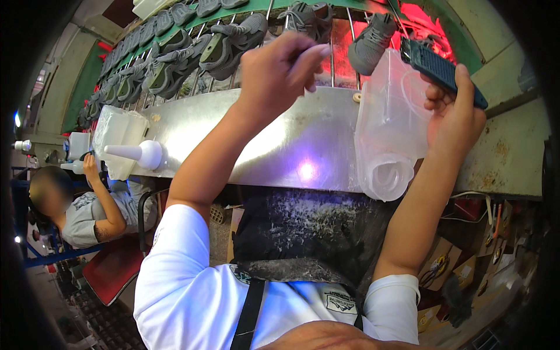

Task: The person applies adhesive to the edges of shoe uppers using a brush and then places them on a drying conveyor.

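While Your Right Hand Grips One Teal Tool, Your Left Curls Over the Ledge

You have one flat, dark-teal tool (446, 73) with a ridged face, raised at the upper right and slanting down toward its right end. Your right hand (455, 114) grasps it, the thumb lying along its lower part. Your left hand (283, 76) is up near the middle with its fingers bent; I cannot tell whether they pinch anything, since the palm is turned from view.

Below the tool's head is one translucent plastic container (382, 122), its rounded end toward you; whether the two touch is unclear. It rests on one metal ledge (324, 128). At the ledge's left end you have one white cone-nozzled piece (137, 153) and, just beside it, one translucent tub (116, 134).

Beyond the ledge, one grey shoe (372, 44) sits near the container, and two more grey shoes (302, 16) stand behind your left hand. Farther left, the rows of shoes (166, 70) overlap too much to count firmly. At your far left sits one co-worker (108, 213), one hand raised beside a pale bottle (73, 167).
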The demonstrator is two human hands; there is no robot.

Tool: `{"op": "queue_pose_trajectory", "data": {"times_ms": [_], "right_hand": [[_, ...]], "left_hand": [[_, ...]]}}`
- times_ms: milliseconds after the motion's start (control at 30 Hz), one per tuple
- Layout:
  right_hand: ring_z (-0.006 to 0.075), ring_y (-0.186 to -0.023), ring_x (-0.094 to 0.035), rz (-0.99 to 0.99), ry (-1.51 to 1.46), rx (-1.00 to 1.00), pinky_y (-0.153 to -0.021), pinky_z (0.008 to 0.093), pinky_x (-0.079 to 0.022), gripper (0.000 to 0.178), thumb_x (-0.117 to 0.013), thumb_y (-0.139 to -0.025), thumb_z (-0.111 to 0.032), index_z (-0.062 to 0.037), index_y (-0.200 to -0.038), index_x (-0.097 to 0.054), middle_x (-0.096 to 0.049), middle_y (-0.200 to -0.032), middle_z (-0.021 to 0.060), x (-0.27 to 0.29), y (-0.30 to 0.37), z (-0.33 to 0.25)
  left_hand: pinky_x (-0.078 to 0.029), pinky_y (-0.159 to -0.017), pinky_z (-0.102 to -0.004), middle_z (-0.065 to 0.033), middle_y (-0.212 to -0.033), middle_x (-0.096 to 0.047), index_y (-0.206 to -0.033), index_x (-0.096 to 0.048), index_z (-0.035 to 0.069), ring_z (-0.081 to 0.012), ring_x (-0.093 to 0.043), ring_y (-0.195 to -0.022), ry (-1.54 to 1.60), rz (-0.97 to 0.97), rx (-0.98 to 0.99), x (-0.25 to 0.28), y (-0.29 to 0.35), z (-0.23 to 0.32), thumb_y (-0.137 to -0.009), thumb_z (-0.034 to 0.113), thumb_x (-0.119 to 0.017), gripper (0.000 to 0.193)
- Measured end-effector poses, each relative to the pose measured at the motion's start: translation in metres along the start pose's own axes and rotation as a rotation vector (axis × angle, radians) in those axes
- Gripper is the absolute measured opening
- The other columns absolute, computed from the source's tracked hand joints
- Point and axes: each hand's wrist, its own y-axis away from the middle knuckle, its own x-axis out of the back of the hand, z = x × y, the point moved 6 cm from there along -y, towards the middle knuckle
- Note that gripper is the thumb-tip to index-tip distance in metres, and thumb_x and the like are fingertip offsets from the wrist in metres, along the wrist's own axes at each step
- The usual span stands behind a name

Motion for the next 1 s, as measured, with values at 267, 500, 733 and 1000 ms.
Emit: {"op": "queue_pose_trajectory", "data": {"times_ms": [267, 500, 733, 1000], "right_hand": [[0.0149, -0.053, -0.063, 0.021, 0.022, -0.005, -0.045, 0.0251, -0.047, 0.034, -0.066, -0.095, -0.028, 0.0059, -0.092, -0.067, -0.072, -0.076, 0.0179, -0.003, 0.000, -0.001], [0.0114, -0.056, -0.056, 0.075, 0.052, -0.034, -0.048, 0.0221, -0.040, 0.035, -0.065, -0.095, -0.032, 0.0031, -0.091, -0.067, -0.072, -0.082, 0.0163, 0.009, -0.001, -0.005], [0.0104, -0.055, -0.053, 0.037, 0.095, 0.014, -0.047, 0.0230, -0.038, 0.039, -0.059, -0.098, -0.033, 0.0037, -0.088, -0.067, -0.071, -0.080, 0.0145, 0.007, -0.003, -0.009], [0.0111, -0.055, -0.056, 0.036, 0.099, 0.005, -0.047, 0.0233, -0.040, 0.037, -0.060, -0.098, -0.032, 0.0039, -0.090, -0.066, -0.072, -0.080, 0.0165, 0.003, -0.003, -0.012]], "left_hand": [[-0.053, -0.089, -0.0424, -0.0217, -0.118, -0.066, -0.116, -0.066, 0.002, -0.0365, -0.066, -0.104, -0.742, -0.432, -0.149, -0.080, -0.053, -0.127, -0.086, 0.009, -0.064, 0.031], [-0.051, -0.071, -0.0463, -0.0193, -0.089, -0.067, -0.089, -0.061, 0.000, -0.0377, -0.067, -0.084, -0.543, -0.489, -0.119, -0.010, 0.011, -0.072, -0.091, 0.020, -0.067, 0.021], [-0.050, -0.063, -0.0395, -0.0185, -0.077, -0.065, -0.096, -0.061, 0.003, -0.0360, -0.064, -0.069, -0.235, -0.378, 0.044, 0.039, 0.025, -0.076, -0.095, 0.018, -0.067, 0.017], [-0.049, -0.064, -0.0290, -0.0041, -0.082, -0.063, -0.104, -0.061, 0.003, -0.0125, -0.061, -0.073, 0.244, -0.307, 0.045, 0.025, 0.009, -0.056, -0.097, 0.015, -0.065, 0.014]]}}
